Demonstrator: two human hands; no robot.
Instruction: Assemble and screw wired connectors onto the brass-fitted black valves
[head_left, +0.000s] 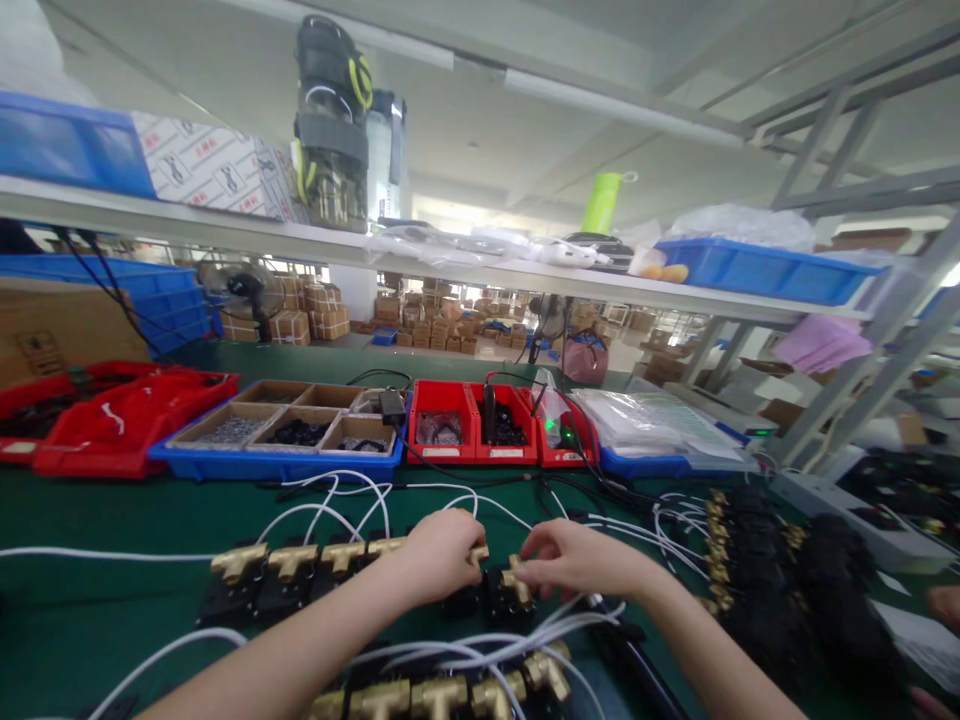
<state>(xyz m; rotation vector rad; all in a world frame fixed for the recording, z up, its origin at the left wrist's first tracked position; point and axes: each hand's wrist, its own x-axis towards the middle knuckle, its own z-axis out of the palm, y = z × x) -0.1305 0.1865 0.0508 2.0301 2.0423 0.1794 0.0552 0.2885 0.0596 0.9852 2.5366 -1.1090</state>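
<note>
My left hand (pixel 442 550) is closed over a brass tee fitting (pixel 478 553) on a black unit, its fingers curled round the brass end. My right hand (pixel 581 560) has its thumb and fingertips pinched at the brass fitting of the neighbouring black unit (pixel 512 600). To the left, more black units with brass tees (pixel 287 562) stand in a row, white cables trailing behind them. A nearer row of brass fittings (pixel 439 695) lies partly under a bundle of white cables (pixel 480 652). A black rod-shaped tool (pixel 634 665) rests below my right hand.
Behind are a blue tray of divided small parts (pixel 277 465), red bins (pixel 442 452) and plastic-covered papers (pixel 652 420). Black brass-fitted units (pixel 780 600) are stacked at right, near another person's hand (pixel 946 605). A shelf (pixel 450 262) with bottles and boxes spans above.
</note>
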